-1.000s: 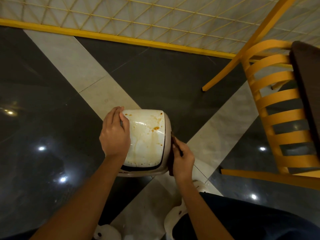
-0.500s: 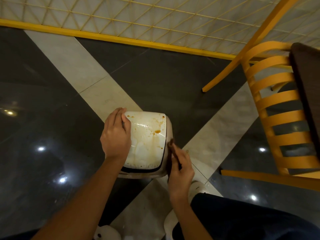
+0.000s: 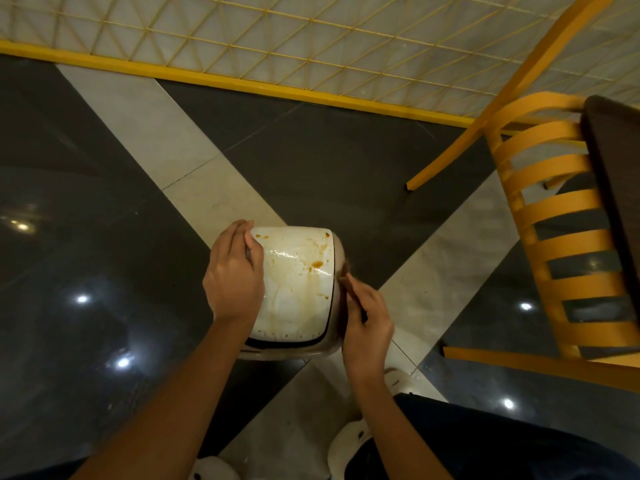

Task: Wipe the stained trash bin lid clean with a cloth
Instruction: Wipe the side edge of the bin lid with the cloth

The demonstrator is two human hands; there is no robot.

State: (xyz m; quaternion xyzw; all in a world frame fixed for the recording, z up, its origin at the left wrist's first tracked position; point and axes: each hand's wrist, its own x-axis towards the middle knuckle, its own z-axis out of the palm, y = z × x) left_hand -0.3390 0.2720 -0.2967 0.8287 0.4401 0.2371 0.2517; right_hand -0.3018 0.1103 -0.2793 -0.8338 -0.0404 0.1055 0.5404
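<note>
Head view looks down on a glossy dark tiled floor (image 3: 86,220) crossed by pale stone bands, which spreads beneath both hands. Far beyond the hands runs a yellow-framed lattice panel (image 3: 311,39). Well to the right of the right hand stands a yellow slatted wooden chair (image 3: 561,216). Between the two hands sits the beige plastic trash bin (image 3: 337,251), its white domed lid (image 3: 294,299) streaked with brown drips and orange spots. The left hand (image 3: 233,275) grips the lid's left edge, fingers curled over it. The right hand (image 3: 367,327) pinches a dark brown cloth (image 3: 346,277), which touches the bin's right side just beside the lid. A white shoe (image 3: 349,441) shows below the right wrist.
</note>
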